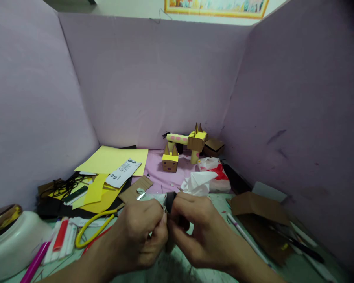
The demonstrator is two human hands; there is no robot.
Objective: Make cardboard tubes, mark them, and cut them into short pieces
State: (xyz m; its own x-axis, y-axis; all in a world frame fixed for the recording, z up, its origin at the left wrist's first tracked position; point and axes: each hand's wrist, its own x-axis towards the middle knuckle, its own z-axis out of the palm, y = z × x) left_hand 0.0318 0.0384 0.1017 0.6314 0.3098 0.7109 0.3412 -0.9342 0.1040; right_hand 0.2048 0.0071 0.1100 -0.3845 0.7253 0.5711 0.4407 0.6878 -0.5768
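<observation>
Pinching a dark strip (170, 199), left hand (143, 228) and right hand (196, 228) are close together; an eared cardboard box (170, 163) stands beyond.

Dark, thin strip w/ pale edge (170, 199), mat'l unclear. Upper end curled, rest mostly obscured; held approx. ctr., lower half of view.

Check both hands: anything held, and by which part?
A small dark piece: left hand at its left edge, right hand at its right side. Its upper end shows between them; exact contact points are hidden.
</observation>
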